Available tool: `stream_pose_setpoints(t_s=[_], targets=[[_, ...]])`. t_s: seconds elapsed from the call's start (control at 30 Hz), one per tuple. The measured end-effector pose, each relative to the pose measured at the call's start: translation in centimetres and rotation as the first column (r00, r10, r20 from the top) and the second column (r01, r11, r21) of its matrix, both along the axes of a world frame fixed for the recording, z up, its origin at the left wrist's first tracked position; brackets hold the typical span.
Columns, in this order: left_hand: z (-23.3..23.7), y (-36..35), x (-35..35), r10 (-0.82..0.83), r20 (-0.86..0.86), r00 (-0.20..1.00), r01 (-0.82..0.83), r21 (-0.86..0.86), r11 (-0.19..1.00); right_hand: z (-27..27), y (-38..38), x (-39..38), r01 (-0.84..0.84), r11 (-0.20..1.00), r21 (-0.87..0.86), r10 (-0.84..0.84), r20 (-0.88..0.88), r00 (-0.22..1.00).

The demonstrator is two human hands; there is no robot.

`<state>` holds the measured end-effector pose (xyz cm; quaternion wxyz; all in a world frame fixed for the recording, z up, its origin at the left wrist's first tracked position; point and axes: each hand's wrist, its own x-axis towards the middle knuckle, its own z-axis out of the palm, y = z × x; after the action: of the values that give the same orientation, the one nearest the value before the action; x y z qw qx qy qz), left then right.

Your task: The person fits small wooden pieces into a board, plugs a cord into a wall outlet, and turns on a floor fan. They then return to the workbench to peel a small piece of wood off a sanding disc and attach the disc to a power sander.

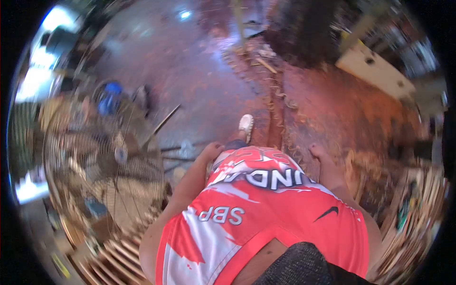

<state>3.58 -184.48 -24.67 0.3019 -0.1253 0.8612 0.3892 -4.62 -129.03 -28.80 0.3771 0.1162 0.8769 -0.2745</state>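
Observation:
My left hand hangs beside my hip, close to the hem of my red and white jersey. On the other side, my right hand hangs low next to the jersey, over the reddish floor. Both hands are small and blurred, with their fingers mostly hidden, and nothing shows held in either. A light-coloured shoe sticks out ahead of the jersey. To the left of my left arm stands a large wire-caged fan.
Stacked wood strips lie at lower left, and more wood pieces at right. Curled shavings and a stick litter the floor. A pale board with holes is at upper right. A blue object sits behind the fan.

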Motion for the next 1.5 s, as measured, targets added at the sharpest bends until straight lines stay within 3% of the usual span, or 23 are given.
stream_pose_setpoints(t_s=[0.1, 0.17, 0.23, 0.27, 0.3, 0.43, 0.53, 0.63, 0.67, 0.73, 0.77, 0.83, 0.87, 0.93, 0.97, 1.03, 1.07, 1.23, 1.27, 1.3, 1.33, 1.4, 1.5], targets=[[-6.0, -1.5, -3.6, -0.127, 0.027, 0.992, 0.124, 0.096, 0.988, 0.4, 0.4, 1.1, 0.156, 0.988, -0.004, -0.155, 0.071, 0.985], [-2.0, 0.5, -7.2, -0.17, 0.14, 0.975, 0.16, 0.076, 0.984, 1.9, 1.0, 2.0, 0.24, 0.97, 0.049, -0.243, 0.065, 0.968], [-0.7, 1.3, -11.8, -0.4, 0.2, 0.895, 0.405, 0.014, 0.914, 3.3, 1.0, 3.8, 0.343, 0.934, 0.105, -0.348, 0.041, 0.936], [-2.3, 0.4, -13.6, -0.628, -0.011, 0.778, 0.628, -0.01, 0.778, 3.7, 0.9, 4.7, 0.407, 0.904, 0.132, -0.409, -0.017, 0.912], [-1.3, 1.1, -15.8, -0.482, 0.09, 0.872, 0.477, 0.073, 0.876, 4.5, 0.8, 5.5, 0.469, 0.869, 0.159, -0.463, -0.076, 0.883], [-6.8, 0.3, -26.1, -0.683, 0.166, 0.712, 0.677, 0.095, 0.729, 7.4, -0.1, 9.4, 0.554, 0.796, 0.242, -0.546, -0.108, 0.831], [-17.2, -0.8, -35.0, -0.972, -0.233, 0.007, 0.972, -0.227, 0.062, 8.7, -1.6, 14.1, 0.536, 0.78, 0.324, -0.469, -0.265, 0.842], [-10.3, 6.9, -41.5, -0.923, 0.178, 0.34, 0.94, -0.066, 0.334, 3.8, -3.1, 21.7, 0.691, 0.609, 0.391, -0.723, -0.085, 0.685], [-8.7, 9.4, -43.4, -0.943, 0.167, 0.287, 0.958, -0.076, 0.278, 3.6, -3.5, 23.1, 0.73, 0.564, 0.386, -0.762, -0.098, 0.64], [-7.2, 14.6, -47.0, -0.965, 0.048, 0.257, 0.965, -0.069, 0.253, 2.9, -4.9, 25.9, -0.092, 0.975, 0.201, 0.002, 0.409, 0.913], [-8.0, 17.5, -49.3, -0.98, 0.039, 0.194, 0.978, -0.079, 0.191, 1.2, -6.5, 27.8, -0.027, 0.978, 0.208, -0.059, 0.398, 0.916], [-10.3, 23.3, -53.4, -0.906, -0.134, -0.402, 0.87, -0.363, -0.333, -3.6, -9.8, 30.9, 0.211, 0.925, 0.316, -0.319, 0.346, 0.882], [-8.9, 26.4, -53.6, -0.885, -0.129, -0.447, 0.85, -0.37, -0.375, -4.7, -10.8, 31.3, 0.258, 0.914, 0.313, -0.361, 0.339, 0.869], [-5.1, 32.9, -53.2, -0.981, -0.155, 0.116, 0.993, 0.026, 0.113, -5.5, -11.5, 30.6, 0.383, 0.869, 0.314, -0.476, 0.32, 0.819], [-14.1, 35.9, -58.1, -0.972, 0.087, 0.217, 0.924, 0.301, 0.234, -5.1, -11.0, 29.4, 0.452, 0.833, 0.319, -0.539, 0.288, 0.791], [-5.0, 41.7, -56.0, -0.998, -0.064, 0.005, 0.972, 0.233, -0.01, -5.4, -8.0, 26.5, 0.615, 0.717, 0.328, -0.685, 0.162, 0.711], [-3.7, 44.6, -55.5, -0.99, -0.011, 0.144, 0.951, 0.278, 0.135, -4.9, -5.4, 24.8, 0.704, 0.629, 0.33, -0.76, 0.068, 0.647], [-6.5, 56.2, -58.0, -0.997, -0.082, 0.018, 0.931, 0.365, -0.013, 4.3, 8.7, 16.0, 0.957, 0.165, 0.237, -0.917, -0.321, 0.238], [-5.9, 58.6, -58.9, -0.999, -0.048, -0.015, 0.908, 0.418, -0.034, 2.7, 10.9, 15.9, 0.982, 0.186, 0.012, -0.596, -0.793, 0.123], [-5.5, 61.6, -59.2, -0.996, -0.028, -0.079, 0.904, 0.418, -0.084, 8.6, 12.0, 13.8, 0.973, -0.074, -0.219, -0.844, -0.506, -0.178], [-5.1, 64.4, -59.0, -0.99, -0.014, -0.141, 0.906, 0.402, -0.135, 11.6, 12.8, 12.0, 0.964, -0.007, -0.267, -0.576, -0.787, -0.222], [-4.6, 70.4, -58.6, -0.962, -0.003, -0.274, 0.903, 0.344, -0.258, 12.3, 15.3, 10.7, 0.994, -0.074, -0.078, -0.666, -0.738, -0.108], [-4.9, 79.3, -57.4, -0.88, 0.018, -0.475, 0.844, 0.291, -0.45, 10.6, 12.6, 8.6, 0.937, -0.333, -0.106, -0.604, -0.739, -0.298]])
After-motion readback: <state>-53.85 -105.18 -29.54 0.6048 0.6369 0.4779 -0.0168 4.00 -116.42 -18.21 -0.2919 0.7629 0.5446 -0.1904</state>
